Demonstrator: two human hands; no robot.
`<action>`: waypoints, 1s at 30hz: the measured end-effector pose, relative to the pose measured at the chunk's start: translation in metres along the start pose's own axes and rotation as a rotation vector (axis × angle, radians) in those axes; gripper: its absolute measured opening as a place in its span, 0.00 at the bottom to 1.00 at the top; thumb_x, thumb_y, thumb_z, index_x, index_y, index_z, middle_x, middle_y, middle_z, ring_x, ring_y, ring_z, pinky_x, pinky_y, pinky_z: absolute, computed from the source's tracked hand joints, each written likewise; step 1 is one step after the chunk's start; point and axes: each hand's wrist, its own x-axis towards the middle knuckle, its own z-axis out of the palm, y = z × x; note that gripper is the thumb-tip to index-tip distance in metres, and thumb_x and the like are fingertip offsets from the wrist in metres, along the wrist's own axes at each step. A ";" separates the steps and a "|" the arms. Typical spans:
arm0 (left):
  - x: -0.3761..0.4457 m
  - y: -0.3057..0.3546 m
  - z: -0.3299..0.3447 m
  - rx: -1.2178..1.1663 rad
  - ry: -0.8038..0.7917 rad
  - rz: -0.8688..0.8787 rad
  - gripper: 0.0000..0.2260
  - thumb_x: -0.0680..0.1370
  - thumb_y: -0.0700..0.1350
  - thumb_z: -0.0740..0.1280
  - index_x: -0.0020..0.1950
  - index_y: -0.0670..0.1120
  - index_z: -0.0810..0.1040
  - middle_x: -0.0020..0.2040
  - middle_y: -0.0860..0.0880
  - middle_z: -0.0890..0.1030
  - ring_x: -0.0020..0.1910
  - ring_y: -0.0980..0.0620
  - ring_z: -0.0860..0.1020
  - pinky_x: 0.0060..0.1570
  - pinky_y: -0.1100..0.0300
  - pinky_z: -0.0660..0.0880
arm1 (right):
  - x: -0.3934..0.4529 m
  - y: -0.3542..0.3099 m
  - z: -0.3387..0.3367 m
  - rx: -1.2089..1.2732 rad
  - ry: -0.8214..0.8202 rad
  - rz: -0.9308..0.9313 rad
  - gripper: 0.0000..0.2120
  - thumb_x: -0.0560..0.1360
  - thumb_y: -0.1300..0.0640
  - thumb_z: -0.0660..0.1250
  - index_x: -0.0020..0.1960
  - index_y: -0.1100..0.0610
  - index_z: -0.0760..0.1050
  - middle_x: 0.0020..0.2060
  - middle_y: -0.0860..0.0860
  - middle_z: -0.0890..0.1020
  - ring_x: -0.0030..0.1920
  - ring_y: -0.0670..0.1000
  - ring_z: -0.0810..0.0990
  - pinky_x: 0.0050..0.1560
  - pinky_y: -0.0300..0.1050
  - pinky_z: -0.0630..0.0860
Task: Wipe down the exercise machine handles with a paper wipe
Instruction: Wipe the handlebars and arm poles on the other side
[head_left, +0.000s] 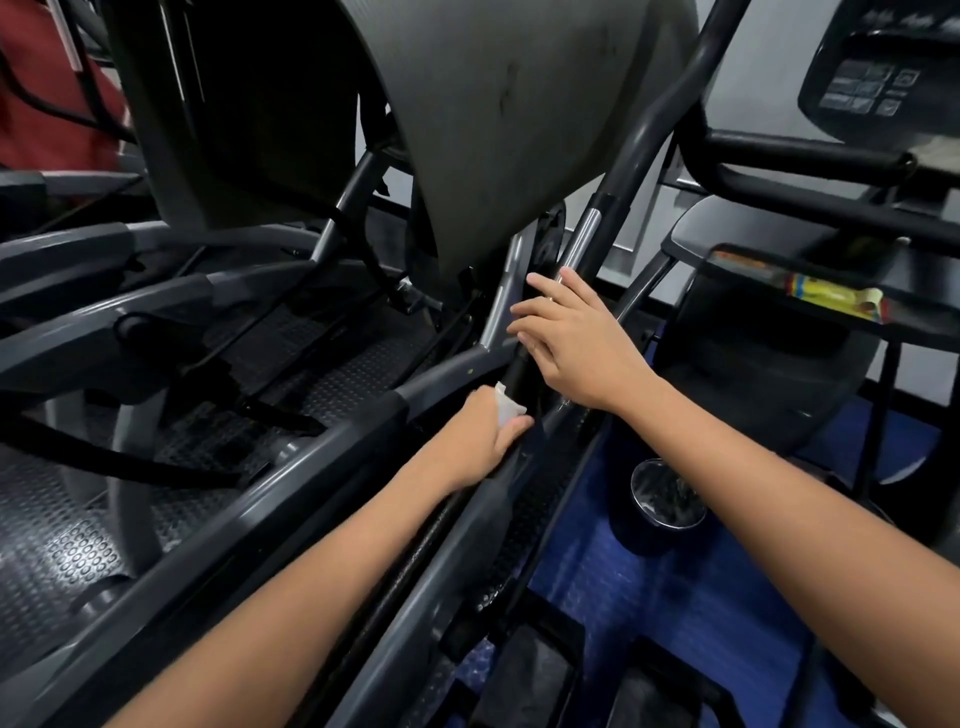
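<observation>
A dark exercise machine fills the view, its black handle bar (597, 234) slanting from a silver sleeve down to the frame. My left hand (488, 431) grips a small white paper wipe (506, 408) and holds it against the lower stretch of that bar. Just above it, my right hand (571, 338) reaches over the same bar with fingers straight and spread, fingertips near the silver sleeve; it holds nothing.
The machine's grey shroud (519, 130) hangs overhead. Studded foot platforms (62, 545) lie left. A black bin (665, 504) stands on the blue floor mat (623, 597) at right, beside another machine with a console (878, 78).
</observation>
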 end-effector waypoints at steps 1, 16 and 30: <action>-0.010 -0.003 0.000 -0.031 -0.062 -0.050 0.17 0.84 0.50 0.61 0.38 0.43 0.68 0.38 0.46 0.73 0.35 0.51 0.70 0.43 0.61 0.67 | -0.001 -0.001 0.001 -0.012 0.004 -0.003 0.16 0.82 0.51 0.56 0.59 0.50 0.82 0.62 0.45 0.80 0.76 0.51 0.63 0.79 0.50 0.46; -0.022 0.008 0.004 -0.095 -0.032 -0.270 0.18 0.81 0.55 0.65 0.57 0.40 0.68 0.56 0.43 0.76 0.54 0.43 0.78 0.47 0.54 0.70 | -0.011 -0.014 0.010 -0.009 0.043 0.011 0.17 0.82 0.51 0.55 0.59 0.52 0.81 0.62 0.46 0.80 0.76 0.51 0.63 0.79 0.52 0.48; -0.076 -0.020 -0.024 -0.860 -0.493 -0.632 0.16 0.82 0.58 0.63 0.52 0.45 0.77 0.41 0.48 0.78 0.37 0.51 0.77 0.41 0.58 0.78 | -0.031 -0.031 0.033 0.039 0.053 -0.092 0.12 0.80 0.57 0.63 0.59 0.55 0.82 0.59 0.46 0.82 0.73 0.51 0.68 0.78 0.53 0.56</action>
